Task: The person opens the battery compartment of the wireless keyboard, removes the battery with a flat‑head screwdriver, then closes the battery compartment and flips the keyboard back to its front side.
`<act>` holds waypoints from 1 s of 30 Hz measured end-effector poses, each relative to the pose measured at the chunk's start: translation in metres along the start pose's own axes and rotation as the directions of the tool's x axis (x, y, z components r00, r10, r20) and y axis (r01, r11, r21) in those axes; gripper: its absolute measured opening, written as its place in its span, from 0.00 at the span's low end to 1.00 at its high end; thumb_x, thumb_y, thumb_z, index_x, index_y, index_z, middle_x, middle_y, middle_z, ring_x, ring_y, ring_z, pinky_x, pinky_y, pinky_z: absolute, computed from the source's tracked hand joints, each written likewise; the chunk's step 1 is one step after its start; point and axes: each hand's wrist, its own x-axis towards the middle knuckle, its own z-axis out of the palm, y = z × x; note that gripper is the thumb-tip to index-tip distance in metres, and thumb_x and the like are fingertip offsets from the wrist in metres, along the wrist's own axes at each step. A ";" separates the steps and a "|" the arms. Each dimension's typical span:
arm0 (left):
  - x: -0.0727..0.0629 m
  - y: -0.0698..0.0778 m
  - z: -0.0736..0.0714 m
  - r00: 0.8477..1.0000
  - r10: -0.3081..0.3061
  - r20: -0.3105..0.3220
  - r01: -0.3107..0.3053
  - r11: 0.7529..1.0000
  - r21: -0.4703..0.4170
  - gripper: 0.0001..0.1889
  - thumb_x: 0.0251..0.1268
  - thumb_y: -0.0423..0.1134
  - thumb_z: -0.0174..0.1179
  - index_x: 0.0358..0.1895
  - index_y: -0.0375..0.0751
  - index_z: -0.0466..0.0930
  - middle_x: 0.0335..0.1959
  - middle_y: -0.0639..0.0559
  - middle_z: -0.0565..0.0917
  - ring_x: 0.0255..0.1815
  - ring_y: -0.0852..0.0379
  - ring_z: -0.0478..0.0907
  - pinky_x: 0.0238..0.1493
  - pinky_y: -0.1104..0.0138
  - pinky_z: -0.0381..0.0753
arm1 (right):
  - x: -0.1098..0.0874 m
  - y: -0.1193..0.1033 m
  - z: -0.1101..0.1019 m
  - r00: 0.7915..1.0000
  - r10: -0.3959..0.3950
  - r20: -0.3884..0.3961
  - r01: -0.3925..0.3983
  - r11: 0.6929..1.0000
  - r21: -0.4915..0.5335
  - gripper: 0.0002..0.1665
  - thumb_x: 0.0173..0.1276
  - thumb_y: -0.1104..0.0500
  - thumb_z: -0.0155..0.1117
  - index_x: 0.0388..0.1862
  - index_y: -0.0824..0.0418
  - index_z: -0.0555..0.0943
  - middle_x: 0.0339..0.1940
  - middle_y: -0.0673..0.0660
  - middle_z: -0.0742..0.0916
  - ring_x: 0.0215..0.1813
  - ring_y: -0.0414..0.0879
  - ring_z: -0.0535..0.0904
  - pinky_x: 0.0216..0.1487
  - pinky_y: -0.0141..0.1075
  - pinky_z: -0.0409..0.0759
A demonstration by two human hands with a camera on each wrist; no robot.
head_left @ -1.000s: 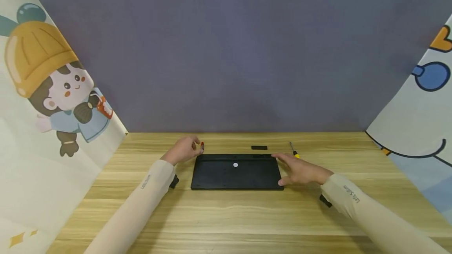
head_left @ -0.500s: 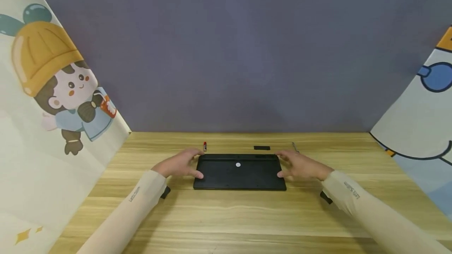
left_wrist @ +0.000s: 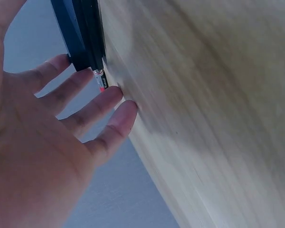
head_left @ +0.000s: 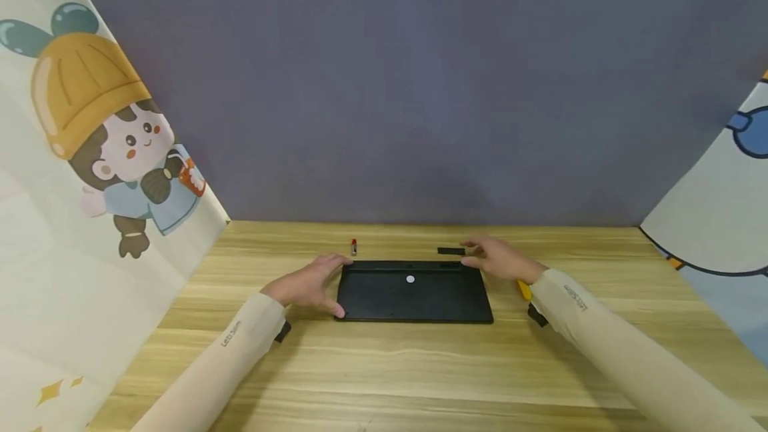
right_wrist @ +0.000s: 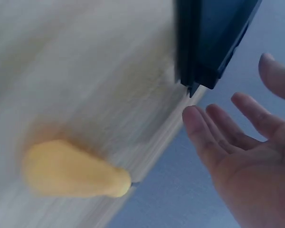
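A black keyboard [head_left: 414,299] lies face down on the wooden table, its underside with a white round sticker facing up. My left hand [head_left: 309,283] is at its left edge, fingers spread and fairly straight, with fingertips at the far corner and the thumb near the front corner. My right hand [head_left: 501,260] is over the far right corner, its loosely bent fingers reaching to a small black cover [head_left: 451,251] behind the keyboard. In the right wrist view, nothing shows between its fingers. A small red-ended battery [head_left: 354,247] lies behind the keyboard's far left corner.
A screwdriver's yellow handle [head_left: 525,290] shows beside the right wrist; in the right wrist view the handle [right_wrist: 76,171] looks large and blurred. A grey-purple panel [head_left: 420,85] stands behind the table, with printed cartoon panels at both sides.
My left hand has come away from the battery to the keyboard's left edge. The right hand has left the keyboard's right side and moved back toward the small cover. The head view has shifted slightly.
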 end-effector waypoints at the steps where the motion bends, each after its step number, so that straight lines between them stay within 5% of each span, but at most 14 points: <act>1: 0.000 0.000 0.000 1.000 -0.002 0.001 0.002 1.000 0.000 0.55 0.36 0.56 0.76 0.72 0.45 0.57 0.70 0.47 0.59 0.70 0.44 0.52 0.63 0.49 0.61 | 0.004 -0.001 0.000 1.000 -0.009 -0.009 0.009 1.000 -0.009 0.30 0.72 0.55 0.57 0.66 0.72 0.66 0.62 0.70 0.73 0.58 0.65 0.72 0.54 0.55 0.72; 7: -0.002 0.002 0.001 0.999 -0.030 0.015 0.030 0.999 0.019 0.56 0.36 0.58 0.75 0.73 0.47 0.55 0.72 0.46 0.57 0.72 0.37 0.45 0.65 0.44 0.53 | 0.024 0.001 -0.001 1.000 -0.031 -0.003 0.031 0.999 -0.017 0.25 0.71 0.63 0.57 0.63 0.73 0.70 0.60 0.70 0.75 0.56 0.64 0.74 0.52 0.51 0.75; 18: -0.006 0.006 0.002 0.996 -0.086 0.035 0.085 0.996 0.017 0.57 0.38 0.60 0.74 0.74 0.52 0.53 0.73 0.49 0.57 0.72 0.33 0.40 0.65 0.41 0.49 | 0.046 0.001 0.003 0.992 0.118 0.052 -0.116 0.993 -0.034 0.22 0.66 0.64 0.63 0.58 0.70 0.76 0.52 0.64 0.82 0.53 0.57 0.78 0.50 0.47 0.77; 30: -0.007 0.005 0.003 0.996 -0.085 0.021 0.085 0.996 0.013 0.56 0.38 0.59 0.74 0.74 0.52 0.54 0.72 0.49 0.58 0.72 0.33 0.41 0.65 0.41 0.50 | 0.058 0.002 0.010 0.985 0.165 -0.049 -0.171 0.976 -0.133 0.07 0.59 0.68 0.67 0.38 0.63 0.84 0.33 0.54 0.84 0.35 0.47 0.78 0.39 0.42 0.77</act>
